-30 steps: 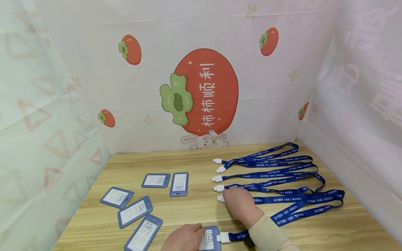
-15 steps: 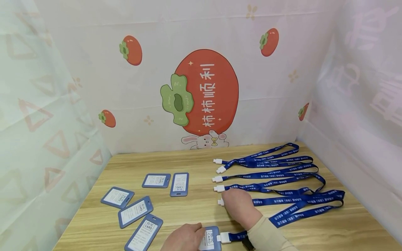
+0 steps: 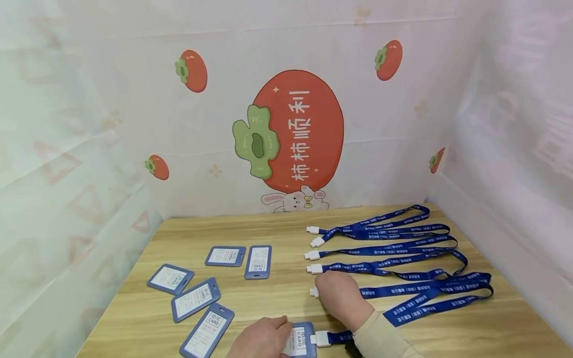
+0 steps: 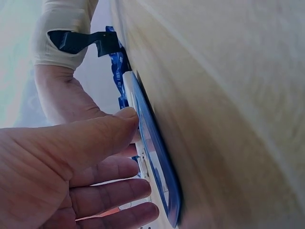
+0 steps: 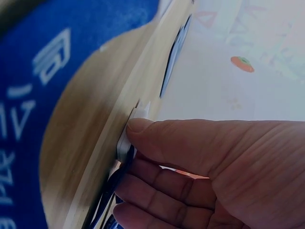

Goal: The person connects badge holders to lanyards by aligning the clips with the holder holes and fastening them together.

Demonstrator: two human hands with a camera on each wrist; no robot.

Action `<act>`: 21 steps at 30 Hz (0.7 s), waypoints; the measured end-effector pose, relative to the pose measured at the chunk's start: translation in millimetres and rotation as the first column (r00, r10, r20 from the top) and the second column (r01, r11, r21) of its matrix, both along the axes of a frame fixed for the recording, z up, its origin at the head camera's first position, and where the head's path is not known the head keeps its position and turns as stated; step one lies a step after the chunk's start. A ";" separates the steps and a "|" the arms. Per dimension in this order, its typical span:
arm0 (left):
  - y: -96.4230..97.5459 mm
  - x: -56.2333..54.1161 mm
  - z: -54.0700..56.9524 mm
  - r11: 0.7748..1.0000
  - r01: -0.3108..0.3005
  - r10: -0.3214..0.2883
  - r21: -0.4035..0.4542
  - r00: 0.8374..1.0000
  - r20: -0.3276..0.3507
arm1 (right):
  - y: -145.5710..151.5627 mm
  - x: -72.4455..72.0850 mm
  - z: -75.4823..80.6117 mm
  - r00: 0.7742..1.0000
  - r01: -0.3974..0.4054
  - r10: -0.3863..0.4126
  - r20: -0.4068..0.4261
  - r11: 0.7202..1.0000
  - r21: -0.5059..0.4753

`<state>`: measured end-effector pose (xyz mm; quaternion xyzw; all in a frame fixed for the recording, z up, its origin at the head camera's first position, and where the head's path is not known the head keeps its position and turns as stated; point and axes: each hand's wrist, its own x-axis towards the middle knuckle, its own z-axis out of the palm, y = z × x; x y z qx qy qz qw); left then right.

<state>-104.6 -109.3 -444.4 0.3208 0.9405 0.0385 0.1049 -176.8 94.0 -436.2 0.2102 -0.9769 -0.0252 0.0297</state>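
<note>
In the head view, my left hand (image 3: 261, 339) rests on a blue ID card holder (image 3: 309, 330) at the table's front edge. The left wrist view has its thumb touching the holder (image 4: 159, 162), with the other fingers fairly straight beside it. A white clip (image 3: 322, 339) on a blue lanyard sits at the holder's slot end. My right hand (image 3: 341, 300) pinches the white clip (image 5: 125, 143) of another blue lanyard (image 3: 398, 290), thumb on top, fingers bent below. In the head view most of that clip is hidden under the hand.
Several blue card holders (image 3: 208, 330) lie on the wooden table (image 3: 277, 293) to the left. More blue lanyards (image 3: 394, 248) stretch across the right side, white clips (image 3: 315, 269) pointing left. A printed fabric wall (image 3: 215, 124) closes off the back and sides.
My right hand has shifted slightly toward the table's front, and the pinched clip has slid with it. My left hand stays on the card holder. The head view has turned slightly left.
</note>
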 end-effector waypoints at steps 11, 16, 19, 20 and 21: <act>-5.0 4.2 10.6 0.989 -0.149 0.150 -0.018 0.988 0.040 | -0.4 6.2 -2.2 0.992 -0.067 0.068 -0.106 0.998 0.018; -18.8 4.6 16.9 0.977 -0.213 0.213 0.001 0.977 0.032 | -0.7 7.6 -3.2 0.989 -0.081 0.081 -0.124 0.997 0.001; -27.2 5.3 19.4 0.961 -0.274 0.274 0.023 0.962 0.021 | -1.3 7.6 -3.6 0.990 -0.081 0.081 -0.120 0.997 0.001; -29.6 5.5 20.3 0.954 -0.299 0.298 0.025 0.954 0.018 | -1.6 7.6 -3.5 0.990 -0.079 0.078 -0.114 0.997 0.001; -32.1 5.8 20.6 0.945 -0.327 0.327 0.027 0.945 0.018 | -1.8 7.4 -3.5 0.991 -0.076 0.076 -0.107 0.997 0.002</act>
